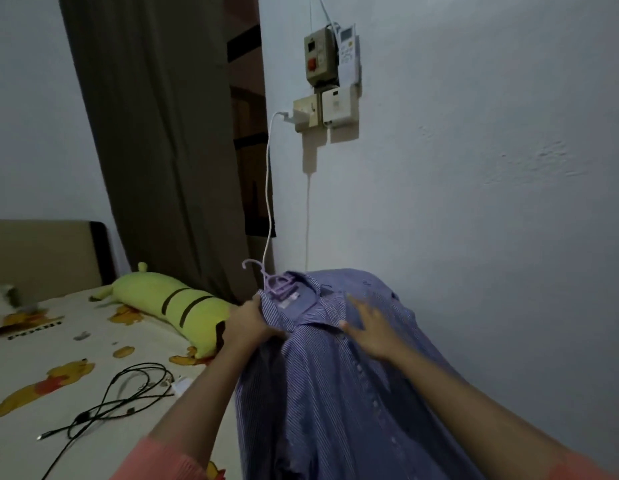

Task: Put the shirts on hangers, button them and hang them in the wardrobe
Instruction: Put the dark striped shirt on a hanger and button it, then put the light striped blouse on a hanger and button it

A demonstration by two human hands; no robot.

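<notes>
Striped shirt (336, 393) on purple hanger (273, 284), right of bed (58, 358), collar and hook pointing away. Left hand (249, 327) gripping collar; right hand (370, 332) spread flat on shirt.

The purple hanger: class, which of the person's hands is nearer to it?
Left. The left hand grips the striped shirt at the collar just below the purple hanger; the right hand lies open farther right on the shirt front.
</notes>
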